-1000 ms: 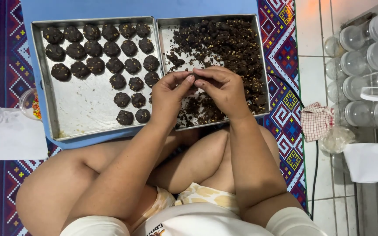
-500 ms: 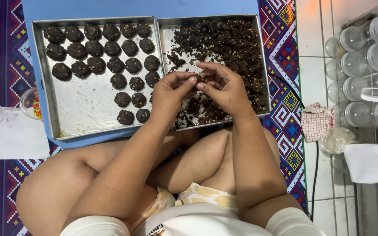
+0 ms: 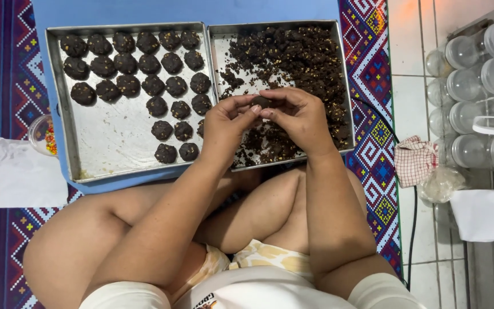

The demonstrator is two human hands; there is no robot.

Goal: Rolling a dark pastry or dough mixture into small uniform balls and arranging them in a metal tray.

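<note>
One lump of dark dough (image 3: 260, 102), pinched between the fingertips of both hands above the near edge of the right tray (image 3: 345, 86). Left hand (image 3: 227, 123) curled round it from the left, right hand (image 3: 298, 117) closing over it from the right, both grasping the same piece. Best shaped, by the look of it, with light even pressure and a turning of the lump, so as to match the rounded pieces already set out. Under the hands, loose crumbly dark mix (image 3: 293, 54) speckled with pale bits, spread over most of that tray. Just beside, touching along one wall, the left tray (image 3: 55, 103), with rows of formed dough balls (image 3: 144, 74) at its far half and a few more toward the middle; bare metal at its near left, ample room for another. Both trays on a blue mat (image 3: 172, 10) over a patterned woven floor cloth (image 3: 1, 68). Nothing between hands and left tray. Further out: small glass bowl of coloured sprinkles (image 3: 44, 137) partly hidden at the left tray's edge, white paper (image 3: 12, 171) beside it, checked cloth (image 3: 415, 160) and clear lidded jars (image 3: 475, 86) on the tiled floor, well apart to the right.
</note>
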